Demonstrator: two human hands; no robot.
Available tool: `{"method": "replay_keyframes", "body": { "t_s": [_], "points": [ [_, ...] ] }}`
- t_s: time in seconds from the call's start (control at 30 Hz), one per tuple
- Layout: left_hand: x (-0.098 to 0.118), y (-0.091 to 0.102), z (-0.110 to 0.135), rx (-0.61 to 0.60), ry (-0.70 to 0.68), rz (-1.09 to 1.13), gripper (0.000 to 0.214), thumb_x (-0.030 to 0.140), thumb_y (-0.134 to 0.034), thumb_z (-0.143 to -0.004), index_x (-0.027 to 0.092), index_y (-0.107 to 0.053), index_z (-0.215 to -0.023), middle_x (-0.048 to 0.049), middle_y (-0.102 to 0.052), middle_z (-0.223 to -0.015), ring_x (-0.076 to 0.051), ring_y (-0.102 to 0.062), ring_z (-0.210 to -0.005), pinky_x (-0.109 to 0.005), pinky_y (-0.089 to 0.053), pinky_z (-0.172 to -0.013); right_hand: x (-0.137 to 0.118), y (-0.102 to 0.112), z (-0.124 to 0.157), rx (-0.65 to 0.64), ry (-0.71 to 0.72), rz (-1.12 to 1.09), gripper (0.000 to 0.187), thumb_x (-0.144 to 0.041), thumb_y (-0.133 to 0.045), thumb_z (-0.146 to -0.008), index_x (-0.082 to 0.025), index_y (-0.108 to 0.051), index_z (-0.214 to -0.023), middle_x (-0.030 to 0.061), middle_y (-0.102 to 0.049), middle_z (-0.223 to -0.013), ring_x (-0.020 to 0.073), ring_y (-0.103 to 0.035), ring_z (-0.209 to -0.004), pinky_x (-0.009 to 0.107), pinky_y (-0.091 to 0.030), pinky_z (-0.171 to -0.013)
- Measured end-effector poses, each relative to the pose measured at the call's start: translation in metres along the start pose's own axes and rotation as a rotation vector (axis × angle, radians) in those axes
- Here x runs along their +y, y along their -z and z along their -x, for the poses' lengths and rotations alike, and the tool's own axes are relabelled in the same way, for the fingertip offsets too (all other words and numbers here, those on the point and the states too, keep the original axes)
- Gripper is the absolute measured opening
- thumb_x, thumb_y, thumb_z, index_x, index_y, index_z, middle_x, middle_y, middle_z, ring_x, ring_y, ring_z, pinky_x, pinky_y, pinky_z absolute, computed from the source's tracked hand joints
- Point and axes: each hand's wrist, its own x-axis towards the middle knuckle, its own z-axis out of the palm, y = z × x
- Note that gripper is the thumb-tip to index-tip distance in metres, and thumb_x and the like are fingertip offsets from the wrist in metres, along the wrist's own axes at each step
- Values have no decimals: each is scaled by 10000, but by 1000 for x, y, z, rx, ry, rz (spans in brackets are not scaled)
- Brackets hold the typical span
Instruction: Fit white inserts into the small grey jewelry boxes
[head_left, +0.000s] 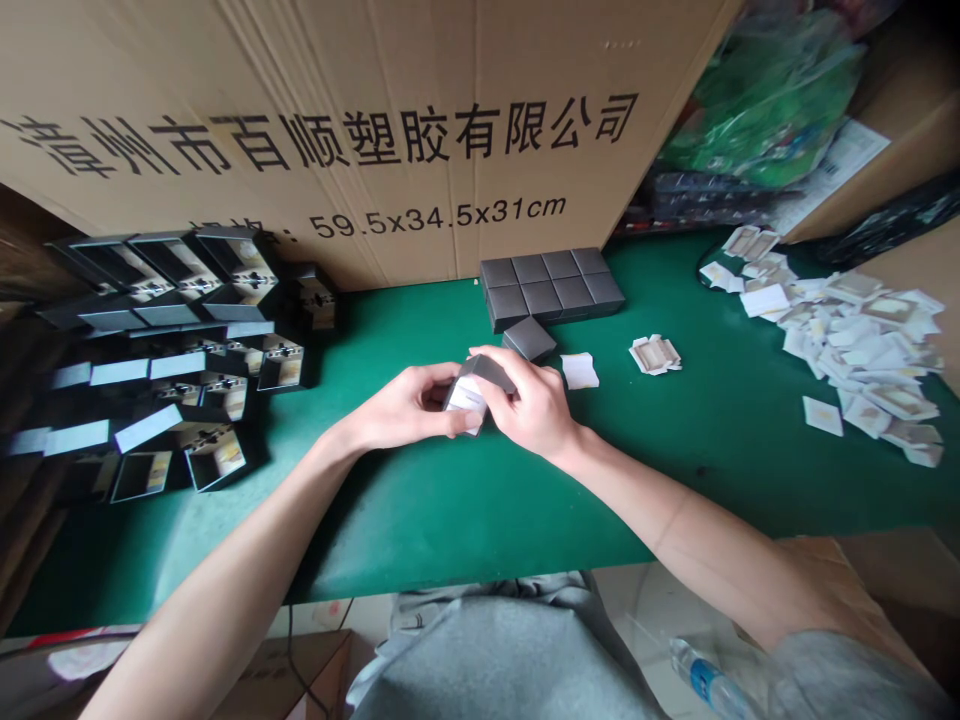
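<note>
Box sits over the worktop's middle; I see the left hand and right hand grasping it between them. Too hard a thumb could, I judge, mark its white face. Just right, a stray knuckle could shift the paper scrap; farther, bumping the loose box could skew the grouped boxes behind it.

green table | left: open boxes | closed boxes | 1 paper piece | right: inserts
</note>
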Motion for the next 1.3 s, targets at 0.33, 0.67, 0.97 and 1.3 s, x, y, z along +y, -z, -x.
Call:
{"method": "replay_keyframes", "body": {
  "t_s": [0.33,0.67,0.97,1.3],
  "points": [
    [0,1,0,-27,-1,-5,443,391,-811,-758,157,-614,-1078,-27,-645,-878,-145,-593,-745,-226,-475,-620,2,-3,3,32,-75,21,307,-277,-509,-1005,-252,-565,-1306,43,-744,-1179,153,-750,-831,254,-628,-774],
    [3,-5,-1,26,-47,61,455,354,-843,-732,169,-556,-1031,-4,-602,-861,-117,-544,-730,-204,-444,-625,-2,-1,-5,90,-139,-93,337,-306,-541,-1002,-231,-549,-1331,62,-734,-1191,168,-740,-952,270,-628,-785],
    [4,-3,-1,25,-64,114,455,378,-818,-763,144,-563,-1057,-19,-601,-870,-115,-539,-739,-198,-433,-623,-5,2,-3,18,-296,-250,431,-503,-476,-1001,-221,-539,-1322,68,-725,-1053,127,-649,-611,265,-556,-511],
    [4,1,1,-32,-56,87,524,500,-798,-756,116,-600,-1053,-29,-634,-849,-126,-551,-722,-199,-423,-593,-5,6,-3,-43,-449,-363,565,-611,-309,-1016,-205,-680,-1144,-6,-640,-661,144,-617,-566,263,-496,-527]
  ]
}}
